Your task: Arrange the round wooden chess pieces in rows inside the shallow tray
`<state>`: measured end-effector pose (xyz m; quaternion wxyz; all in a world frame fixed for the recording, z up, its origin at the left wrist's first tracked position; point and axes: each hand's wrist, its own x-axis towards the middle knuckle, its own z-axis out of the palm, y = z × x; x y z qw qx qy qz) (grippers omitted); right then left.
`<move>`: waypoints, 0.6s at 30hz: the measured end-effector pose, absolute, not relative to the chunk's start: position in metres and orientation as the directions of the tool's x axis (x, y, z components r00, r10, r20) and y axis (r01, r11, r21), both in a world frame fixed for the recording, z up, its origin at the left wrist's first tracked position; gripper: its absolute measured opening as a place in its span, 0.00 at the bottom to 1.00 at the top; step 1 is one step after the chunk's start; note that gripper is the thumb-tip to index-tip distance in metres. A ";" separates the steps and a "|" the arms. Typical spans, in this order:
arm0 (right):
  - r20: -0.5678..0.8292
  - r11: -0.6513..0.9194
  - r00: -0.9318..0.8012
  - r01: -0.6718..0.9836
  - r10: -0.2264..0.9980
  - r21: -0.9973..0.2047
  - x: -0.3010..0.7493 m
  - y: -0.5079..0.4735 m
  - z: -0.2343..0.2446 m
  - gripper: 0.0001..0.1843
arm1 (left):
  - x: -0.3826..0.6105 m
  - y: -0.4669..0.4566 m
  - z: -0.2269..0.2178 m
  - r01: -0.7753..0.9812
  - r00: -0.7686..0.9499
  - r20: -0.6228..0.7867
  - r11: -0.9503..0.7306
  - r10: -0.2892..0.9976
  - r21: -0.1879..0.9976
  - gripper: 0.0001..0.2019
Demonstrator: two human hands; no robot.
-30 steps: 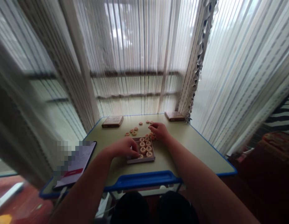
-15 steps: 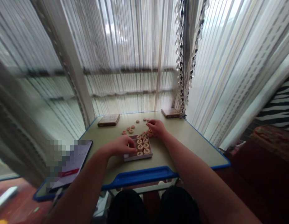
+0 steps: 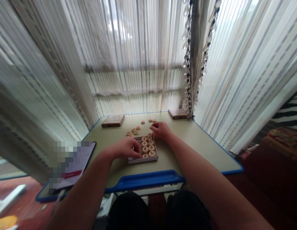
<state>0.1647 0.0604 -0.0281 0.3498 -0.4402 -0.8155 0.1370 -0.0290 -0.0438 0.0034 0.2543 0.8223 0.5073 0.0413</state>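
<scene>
Wooden game discs [image 3: 148, 147], round, flat, with dark marks on top, sit in rows in a shallow cardboard tray [image 3: 143, 160] at the middle of the table [image 3: 201, 143], near the front edge. More loose discs [image 3: 136, 130] are scattered on the tabletop just beyond the tray. The discs look light, stiff and smooth. They are unlikely to break but would slide easily on the tabletop, and are probably best pinched by the rim between thumb and fingertip, or pushed flat from the top. The tray looks thin and light and would likely shift if nudged, so a hand on its side wall would steady it. The left hand [image 3: 125, 148] lies over the tray's left half, fingers curled down, with the fingertips on or at the discs in the near-left rows. The fingers hide what is under them, so I cannot tell whether it pinches a disc or only presses. The right hand [image 3: 161, 130] rests at the tray's far right corner, knuckles up, fingers bent down over a few loose discs there and touching them. I cannot tell whether one is gripped either, since the fingertips are hidden. Two flat brown boxes lie at the back of the table, one far left [image 3: 113, 120] and one far right [image 3: 177, 113], both well apart from the hands. A dark-edged tablet or pad [image 3: 80, 158] lies at the left edge. A blue moulded rim [image 3: 145, 180] runs along the front of the table, and striped sheer curtains [image 3: 138, 64] hang behind.
</scene>
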 end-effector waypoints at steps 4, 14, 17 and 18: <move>0.442 0.570 -0.376 0.662 0.814 -0.487 0.164 0.057 -0.025 0.13 | -0.030 -0.042 0.001 0.818 0.471 -0.188 -0.347 0.862 0.458 0.15; 0.443 0.575 -0.401 0.719 0.802 -0.390 0.167 0.057 -0.024 0.14 | -0.028 -0.045 0.004 0.803 0.490 -0.191 -0.355 0.850 0.479 0.14; 0.420 0.549 -0.389 0.742 0.820 -0.385 0.168 0.056 -0.023 0.14 | -0.029 -0.047 0.009 0.792 0.496 -0.191 -0.351 0.847 0.500 0.14; 0.418 0.552 -0.393 0.738 0.819 -0.388 0.167 0.055 -0.024 0.14 | -0.030 -0.048 0.010 0.792 0.492 -0.181 -0.352 0.851 0.498 0.14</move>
